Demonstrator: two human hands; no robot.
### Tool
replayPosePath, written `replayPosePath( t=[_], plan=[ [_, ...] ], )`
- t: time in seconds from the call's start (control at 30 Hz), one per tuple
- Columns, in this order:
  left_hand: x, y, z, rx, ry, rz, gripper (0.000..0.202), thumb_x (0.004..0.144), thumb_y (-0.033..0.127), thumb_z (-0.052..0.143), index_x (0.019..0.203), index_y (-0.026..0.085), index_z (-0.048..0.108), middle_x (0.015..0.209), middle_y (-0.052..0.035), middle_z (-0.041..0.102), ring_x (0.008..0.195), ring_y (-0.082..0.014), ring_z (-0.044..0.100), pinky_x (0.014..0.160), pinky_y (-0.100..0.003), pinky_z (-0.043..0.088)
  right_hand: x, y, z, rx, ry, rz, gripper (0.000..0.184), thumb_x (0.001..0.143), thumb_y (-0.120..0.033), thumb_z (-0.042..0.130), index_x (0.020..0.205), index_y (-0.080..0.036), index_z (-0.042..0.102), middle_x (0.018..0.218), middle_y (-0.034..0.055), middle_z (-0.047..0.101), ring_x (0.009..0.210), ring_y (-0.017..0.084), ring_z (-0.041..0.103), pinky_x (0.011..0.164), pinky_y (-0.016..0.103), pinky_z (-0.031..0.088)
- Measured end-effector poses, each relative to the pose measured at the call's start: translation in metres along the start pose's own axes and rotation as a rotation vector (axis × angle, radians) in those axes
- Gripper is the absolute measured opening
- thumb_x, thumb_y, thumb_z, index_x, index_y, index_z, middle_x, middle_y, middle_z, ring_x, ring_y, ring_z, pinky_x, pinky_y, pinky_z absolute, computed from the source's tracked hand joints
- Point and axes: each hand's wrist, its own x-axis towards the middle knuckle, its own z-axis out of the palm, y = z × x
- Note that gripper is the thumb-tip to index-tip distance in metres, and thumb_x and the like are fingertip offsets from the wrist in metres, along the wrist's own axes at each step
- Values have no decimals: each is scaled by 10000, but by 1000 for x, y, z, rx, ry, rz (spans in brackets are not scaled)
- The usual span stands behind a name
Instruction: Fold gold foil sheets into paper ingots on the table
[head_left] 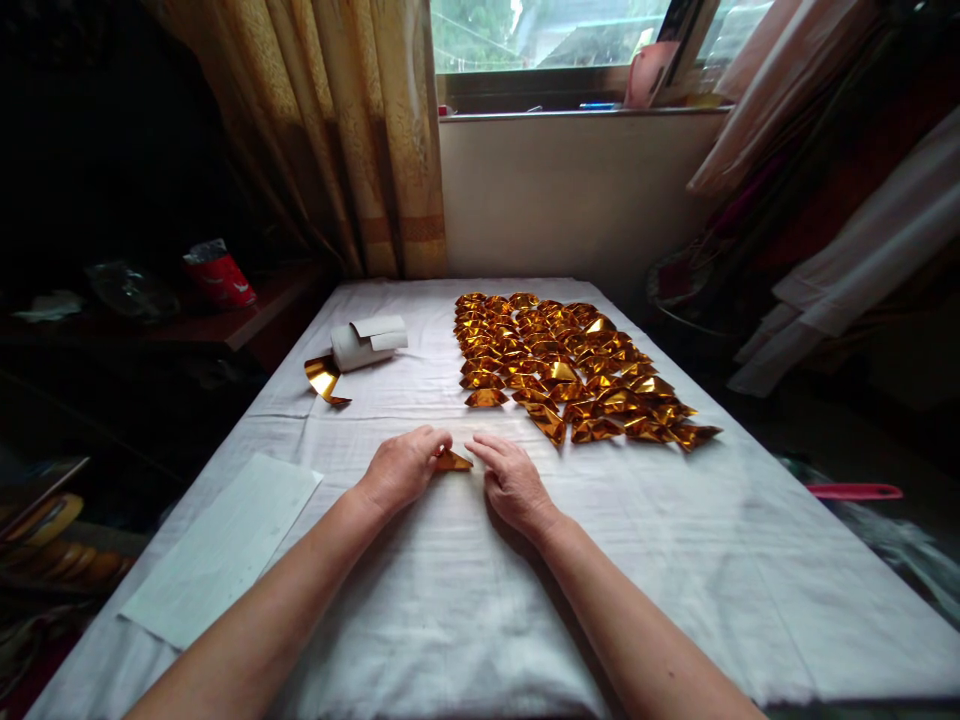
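Note:
My left hand (403,468) has its fingers closed on a small folded piece of gold foil paper (454,462), whose pointed end sticks out to the right. Just right of that tip is my right hand (513,484), fingers stretched out and apart from the foil, with nothing seen in it. Beyond both hands, to the right, lie rows of folded gold foil pieces (559,372) with pointed ends. A curled gold sheet (322,379) rests at the back left, touching a roll of white-backed paper (367,342).
A white cloth (645,560) covers the table. On its left side lies a flat pale sheet (225,550). To the left, a red container (218,275) stands on a dark side table. Curtains (375,130) and a windowed wall bound the back; clothes (862,250) hang at the right.

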Motion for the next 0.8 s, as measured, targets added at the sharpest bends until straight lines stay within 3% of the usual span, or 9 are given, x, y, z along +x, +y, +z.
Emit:
replayPosePath(
  t=[0.13,0.27,0.47,0.6,0.7,0.8],
  plan=[
    [0,-5,4,101,50,72,184,890,147,511,986,256,624,940,-7,649,768,-158,623,638,-240,431,1,2,-2,40,15,5,631,725,-29,444,1299,-237,608,1290,53,641,1201,202,560,1046,393,433],
    [0,-13,12,147,165,247,230,902,113,467,978,233,647,962,-42,661,820,-174,624,717,-278,472,5,1,-9,21,20,-24,543,802,-65,473,1288,-268,605,1213,34,679,1112,197,591,976,363,458],
    [-4,-27,30,135,291,459,223,948,145,448,949,210,661,954,-52,686,875,-167,634,784,-292,504,10,-6,-19,-189,33,-141,274,897,-158,554,1098,-270,703,1042,48,708,959,189,589,884,320,407],
    [-6,-37,35,143,299,494,232,959,144,437,969,206,660,943,-44,696,891,-171,641,832,-314,526,10,-13,-21,-280,20,-193,156,936,-253,574,932,-272,729,935,26,698,888,178,552,859,309,362],
    [-9,-40,34,70,304,479,231,944,129,449,998,200,662,1010,-61,698,1006,-187,629,925,-350,523,9,-17,-20,-311,-6,-243,170,944,-263,569,863,-253,718,911,19,694,855,175,530,849,309,341],
    [-19,-35,31,-22,382,414,248,925,106,442,1010,187,661,1099,-87,681,1104,-202,594,990,-377,504,7,-21,-18,-321,-20,-263,191,949,-247,543,852,-236,706,892,28,685,822,175,517,825,311,330]
  ],
)
